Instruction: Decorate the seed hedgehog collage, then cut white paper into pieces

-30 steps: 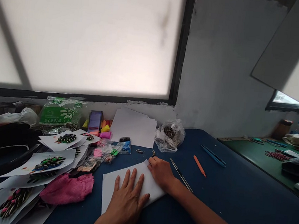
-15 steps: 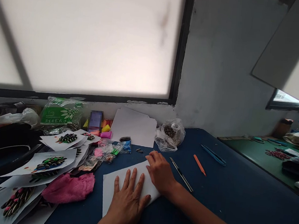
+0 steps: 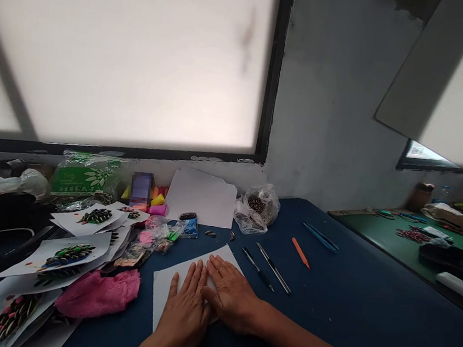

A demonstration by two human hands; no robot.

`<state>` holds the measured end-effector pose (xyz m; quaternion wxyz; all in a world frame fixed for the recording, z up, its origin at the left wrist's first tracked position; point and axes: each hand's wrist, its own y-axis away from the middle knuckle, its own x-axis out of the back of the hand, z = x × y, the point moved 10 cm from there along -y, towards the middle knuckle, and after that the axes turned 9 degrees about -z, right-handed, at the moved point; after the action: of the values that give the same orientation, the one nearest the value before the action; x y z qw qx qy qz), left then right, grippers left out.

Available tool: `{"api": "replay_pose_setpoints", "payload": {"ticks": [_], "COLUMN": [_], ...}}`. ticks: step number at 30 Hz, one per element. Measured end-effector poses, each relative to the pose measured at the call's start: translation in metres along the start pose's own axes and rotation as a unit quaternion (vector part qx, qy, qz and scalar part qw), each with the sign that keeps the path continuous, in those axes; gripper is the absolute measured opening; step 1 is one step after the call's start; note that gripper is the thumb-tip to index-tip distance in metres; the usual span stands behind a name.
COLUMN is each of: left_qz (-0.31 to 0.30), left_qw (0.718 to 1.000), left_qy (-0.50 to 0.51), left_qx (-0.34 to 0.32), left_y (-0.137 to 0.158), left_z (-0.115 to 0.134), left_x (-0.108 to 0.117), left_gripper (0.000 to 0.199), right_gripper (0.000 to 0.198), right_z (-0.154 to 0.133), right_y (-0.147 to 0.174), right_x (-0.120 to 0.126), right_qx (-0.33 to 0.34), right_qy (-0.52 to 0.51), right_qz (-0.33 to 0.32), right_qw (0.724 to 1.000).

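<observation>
A white sheet of paper (image 3: 165, 288) lies on the blue table in front of me, its far corner pointing away. My left hand (image 3: 186, 309) rests flat on it with the fingers stretched out. Against it, my right hand (image 3: 229, 295) also presses flat on the sheet, fingers extended and its thumb meeting the left hand. Both palms hide much of the paper. Just right of the sheet lie a dark pen (image 3: 258, 269) and a slim craft knife (image 3: 274, 269). Neither hand grips anything.
An orange marker (image 3: 301, 253) and blue tweezers (image 3: 320, 237) lie to the right. At left are cards with sunflower seeds (image 3: 68, 255) and a pink cloth (image 3: 98, 293). Behind stand blank paper (image 3: 202, 195) and a plastic bag of seeds (image 3: 258, 206). A green table (image 3: 397, 251) is at far right.
My right hand has moved left from the sheet's right edge to lie flat beside my left hand. The pen and a few seeds now show. The view has turned slightly right.
</observation>
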<state>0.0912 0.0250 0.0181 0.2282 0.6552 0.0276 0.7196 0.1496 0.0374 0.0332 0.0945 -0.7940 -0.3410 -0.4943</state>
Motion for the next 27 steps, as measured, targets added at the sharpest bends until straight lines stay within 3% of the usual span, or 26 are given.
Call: {"api": "replay_pose_setpoints", "payload": {"ticks": [5,10,13,18,20,24,27], "left_qz": [0.031,0.045,0.09,0.128,0.135,0.165,0.184], "left_qw": [0.999,0.998,0.994,0.988,0.986,0.98,0.976], "left_qy": [-0.011,-0.044,-0.059,-0.084,-0.097,-0.111,-0.112], "left_qx": [-0.035,-0.024,-0.026,-0.012,-0.018,-0.031,-0.039], "left_y": [0.008,0.019,0.027,0.028,0.025,0.022,0.023], "left_z": [-0.011,-0.046,-0.062,-0.072,-0.071,-0.075,-0.078], "left_x": [0.004,-0.011,-0.014,-0.018,-0.02,-0.023,-0.024], "left_gripper": [0.068,0.069,0.069,0.069,0.07,0.072,0.071], "right_gripper": [0.072,0.071,0.07,0.067,0.066,0.079,0.077], "right_z": [0.007,0.005,0.005,0.018,0.005,-0.047,-0.055], "right_y": [0.004,0.007,0.008,0.013,0.011,0.007,0.009], "right_x": [0.0,0.0,0.003,0.018,0.01,-0.028,-0.041], "right_qx": [-0.03,-0.044,-0.043,-0.118,-0.087,0.102,0.124], "right_qy": [0.018,0.031,0.029,0.061,0.075,0.037,0.005], "right_qz": [-0.021,-0.036,-0.041,-0.01,-0.001,-0.019,-0.043], "right_qw": [0.999,0.998,0.998,0.991,0.993,0.994,0.991]}}
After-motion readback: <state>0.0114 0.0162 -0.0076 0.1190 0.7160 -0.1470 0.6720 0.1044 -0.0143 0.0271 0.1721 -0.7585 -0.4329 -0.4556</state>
